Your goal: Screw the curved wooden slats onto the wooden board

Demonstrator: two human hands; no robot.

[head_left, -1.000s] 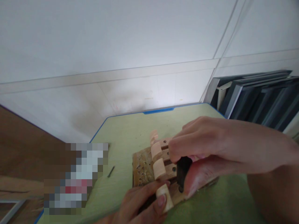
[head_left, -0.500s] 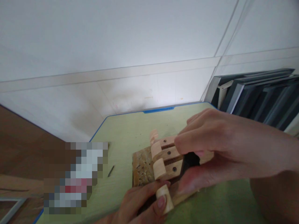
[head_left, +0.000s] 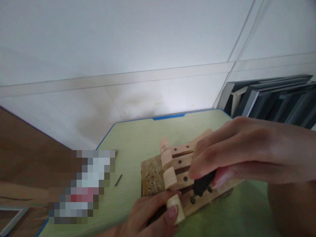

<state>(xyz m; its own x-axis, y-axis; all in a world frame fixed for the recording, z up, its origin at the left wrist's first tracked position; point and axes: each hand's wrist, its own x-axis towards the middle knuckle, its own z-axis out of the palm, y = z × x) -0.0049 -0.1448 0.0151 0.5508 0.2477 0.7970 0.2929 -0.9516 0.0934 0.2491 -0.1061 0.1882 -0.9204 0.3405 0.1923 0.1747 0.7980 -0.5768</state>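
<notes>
My right hand (head_left: 229,151) is closed around the black handle of a screwdriver (head_left: 203,184). Its short metal tip meets a dark screw (head_left: 193,199) in the nearest of several pale wooden pieces. My left hand (head_left: 153,214) pinches the rounded, raised end of that nearest wooden piece (head_left: 178,209) between thumb and fingers. Beside it, other pieces of the same shape, such as this wooden piece (head_left: 170,179), lie in a row with dark screws in them. Under the row is a rough, pitted wooden board (head_left: 151,176). My right hand hides the row's far right part.
A pale green tabletop (head_left: 130,138) with a blue edge carries the work. A small dark metal rod (head_left: 118,180) lies left of the board, near a pixelated patch. A white wall (head_left: 138,102) rises behind. Dark framed panels (head_left: 276,102) lean at the right.
My right hand has shifted a little to the right and its grip has turned, so the screwdriver and the screw under its tip now show. My left hand keeps its pinch.
</notes>
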